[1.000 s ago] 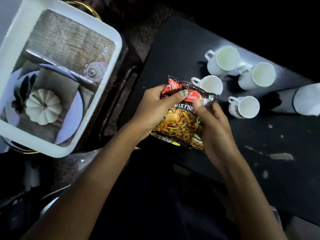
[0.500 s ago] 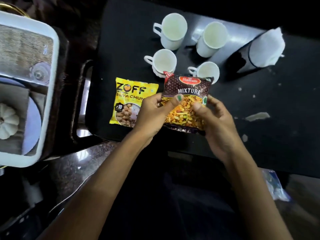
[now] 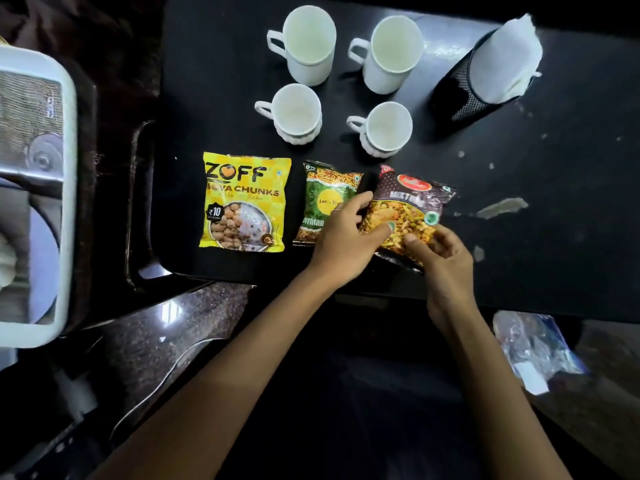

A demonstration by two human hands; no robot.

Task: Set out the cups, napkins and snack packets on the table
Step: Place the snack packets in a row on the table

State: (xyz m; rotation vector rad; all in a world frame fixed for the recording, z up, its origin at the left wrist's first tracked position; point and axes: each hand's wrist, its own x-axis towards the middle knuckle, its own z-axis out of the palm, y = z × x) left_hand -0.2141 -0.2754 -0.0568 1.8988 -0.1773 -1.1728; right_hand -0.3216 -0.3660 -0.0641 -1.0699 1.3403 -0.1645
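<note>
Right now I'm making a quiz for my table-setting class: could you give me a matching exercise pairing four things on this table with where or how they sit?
Things:
1. Zoff soya chunks packet
2. green namkeen packet
3. Mixture packet
4. napkins

Places or states:
A. standing in the black mesh holder
B. leftmost in the packet row, untouched
C. gripped by both hands, left hand and right hand
D. middle of the packet row

Pairs: 1-B, 2-D, 3-C, 4-A
</note>
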